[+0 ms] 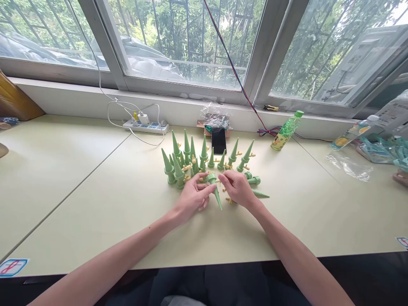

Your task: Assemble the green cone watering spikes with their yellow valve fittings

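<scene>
Between thumb and fingers, my left hand [195, 193] grips a green spike [217, 196], its tip pointing down toward me. My right hand [236, 187] is closed in a pinch beside the spike's capped end, near a small yellow piece [218, 182]; whether the fingertips hold it is too small to tell. Behind both hands stand several upright green spikes [204, 152] with yellow side valves. Right of my right hand lie a green spike [261, 194] and a green cap piece [254, 180]. A loose yellow valve [229, 199] rests just below my right hand.
A black phone [218, 141] lies behind the spikes, before a box with clear wrap [216, 120]. Farther back are a power strip [153, 126] with white cables at left and a green-capped bottle [287, 131] at right. Another bottle [355, 132] and plastic bags are far right.
</scene>
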